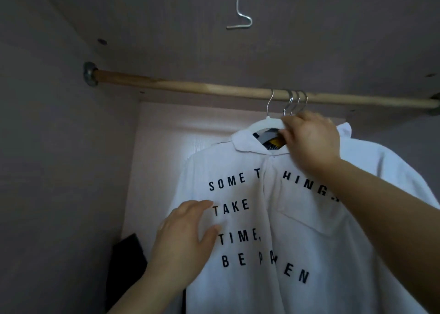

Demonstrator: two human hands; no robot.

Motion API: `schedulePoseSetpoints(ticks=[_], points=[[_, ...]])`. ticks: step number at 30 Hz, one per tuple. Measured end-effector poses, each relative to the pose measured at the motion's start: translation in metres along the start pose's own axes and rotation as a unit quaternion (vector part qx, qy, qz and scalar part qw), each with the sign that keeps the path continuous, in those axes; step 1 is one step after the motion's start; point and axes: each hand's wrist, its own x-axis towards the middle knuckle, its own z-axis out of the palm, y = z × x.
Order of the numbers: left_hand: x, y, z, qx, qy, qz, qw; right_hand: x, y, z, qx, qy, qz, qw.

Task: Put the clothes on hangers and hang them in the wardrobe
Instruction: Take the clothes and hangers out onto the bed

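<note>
A white shirt (297, 230) with black printed words hangs on a white hanger (262, 122), whose metal hook sits over the wooden rod (190, 87) inside the wardrobe. My right hand (309, 137) grips the hanger at the collar, just under the hook. My left hand (185, 232) lies flat with spread fingers against the shirt's left front, beside the printed words. A second garment with yellow and dark marks (271, 142) shows through the collar opening behind the white shirt.
Several more metal hooks (297, 101) crowd the rod right of the white hanger. A bare wire hook (240, 20) dangles from above. A dark garment (128, 261) hangs low at the left. The rod's left stretch up to its wall bracket (90, 73) carries nothing.
</note>
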Motion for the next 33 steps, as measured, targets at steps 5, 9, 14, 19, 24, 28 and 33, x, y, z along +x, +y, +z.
schedulePoseSetpoints(ticks=[5, 9, 14, 19, 24, 28, 33], points=[[0.016, -0.006, -0.012, 0.02, 0.049, 0.009, 0.999, 0.017, -0.021, -0.01, 0.092, 0.075, -0.033, 0.992], [0.024, 0.008, -0.032, 0.051, 0.144, 0.033, 0.988, 0.007, -0.055, -0.021, 0.186, 0.129, -0.092, 0.97], [-0.006, 0.017, -0.061, 0.14, 0.259, 0.007, 0.956, -0.047, -0.102, -0.021, 0.3, 0.135, -0.13, 0.936], [-0.084, 0.021, -0.08, 0.291, 0.249, -0.073, 0.921, -0.121, -0.145, -0.02, 0.421, 0.154, -0.172, 0.877], [-0.179, 0.045, -0.096, 0.343, 0.192, -0.204, 0.897, -0.193, -0.188, -0.04, 0.536, 0.158, -0.192, 0.807], [-0.255, 0.08, -0.115, 0.395, 0.211, -0.264, 0.854, -0.244, -0.222, -0.073, 0.638, 0.146, -0.2, 0.729], [-0.352, 0.143, -0.141, 0.481, 0.255, -0.321, 0.775, -0.306, -0.258, -0.142, 0.723, 0.129, -0.246, 0.632]])
